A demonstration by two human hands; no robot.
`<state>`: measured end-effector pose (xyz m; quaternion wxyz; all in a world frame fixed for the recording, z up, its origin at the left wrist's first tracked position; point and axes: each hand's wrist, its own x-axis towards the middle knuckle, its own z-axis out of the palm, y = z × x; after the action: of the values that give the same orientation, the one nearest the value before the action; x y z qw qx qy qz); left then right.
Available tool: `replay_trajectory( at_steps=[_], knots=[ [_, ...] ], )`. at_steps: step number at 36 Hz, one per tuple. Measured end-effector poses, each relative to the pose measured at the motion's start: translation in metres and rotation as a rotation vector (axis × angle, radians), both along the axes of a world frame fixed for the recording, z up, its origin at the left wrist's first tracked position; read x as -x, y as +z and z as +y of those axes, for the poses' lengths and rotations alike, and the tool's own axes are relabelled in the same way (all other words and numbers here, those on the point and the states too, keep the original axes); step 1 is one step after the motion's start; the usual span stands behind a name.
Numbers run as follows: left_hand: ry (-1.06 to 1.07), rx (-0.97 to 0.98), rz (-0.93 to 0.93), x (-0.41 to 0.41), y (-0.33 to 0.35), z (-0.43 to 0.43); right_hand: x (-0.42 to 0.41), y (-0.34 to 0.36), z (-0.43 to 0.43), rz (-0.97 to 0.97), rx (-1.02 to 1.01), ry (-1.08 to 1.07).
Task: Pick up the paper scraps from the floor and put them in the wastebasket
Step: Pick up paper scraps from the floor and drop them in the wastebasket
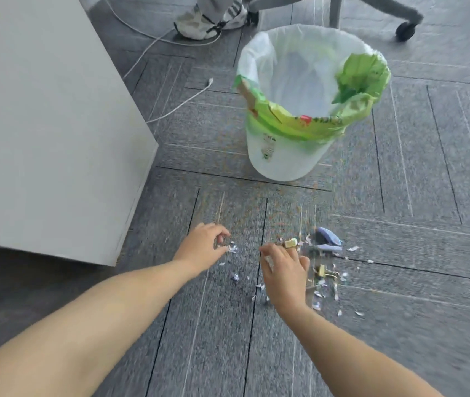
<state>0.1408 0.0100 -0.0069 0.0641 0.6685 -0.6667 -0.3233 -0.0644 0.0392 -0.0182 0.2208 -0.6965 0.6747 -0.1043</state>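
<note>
One wastebasket (285,150), lined white, holds green wrapping at its rim. Paper scraps (321,293), too many to count, litter the floor (400,325) nearer me. My left grip (203,247) pinches one scrap (232,249); my right grip (282,272) is curled, contents unclear. Two binder clips (324,272).

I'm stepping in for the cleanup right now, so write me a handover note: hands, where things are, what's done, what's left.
Left hand: fingertips pinching at a paper scrap on the carpet.
Right hand: curled low over the scatter; whether it holds scraps cannot be told.
Wastebasket: upright ahead, white liner, green packaging draped over its rim.
Done: unclear; no scraps visible inside.
Left: many scraps around and right of the right hand, mixed with a gold binder clip and a blue stapler-like object.
</note>
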Motion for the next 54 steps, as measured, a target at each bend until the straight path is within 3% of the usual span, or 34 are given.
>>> replay_trajectory(
  at_steps=[6,16,32,40,45,49,54],
  knots=[
    [-0.039,-0.039,0.013,0.008,-0.013,0.001,-0.005,-0.007,-0.008,0.101,-0.108,-0.094],
    [0.051,0.005,-0.014,0.022,-0.026,0.003,-0.007,-0.019,-0.019,0.146,-0.106,-0.183],
    [0.164,-0.038,0.046,0.028,-0.031,0.001,-0.006,-0.019,-0.026,0.184,-0.134,-0.122],
    [0.132,-0.093,-0.027,0.032,-0.027,0.004,0.001,-0.017,-0.025,0.194,-0.144,-0.029],
    [0.187,-0.142,-0.05,0.037,-0.021,0.006,0.011,-0.011,-0.02,0.15,-0.175,0.036],
    [0.255,-0.101,0.087,0.035,-0.009,0.0,0.016,0.002,-0.026,-0.001,-0.153,0.03],
    [0.266,0.147,0.269,0.043,0.039,-0.033,0.016,0.042,-0.063,-0.186,0.158,-0.031]
  ],
)
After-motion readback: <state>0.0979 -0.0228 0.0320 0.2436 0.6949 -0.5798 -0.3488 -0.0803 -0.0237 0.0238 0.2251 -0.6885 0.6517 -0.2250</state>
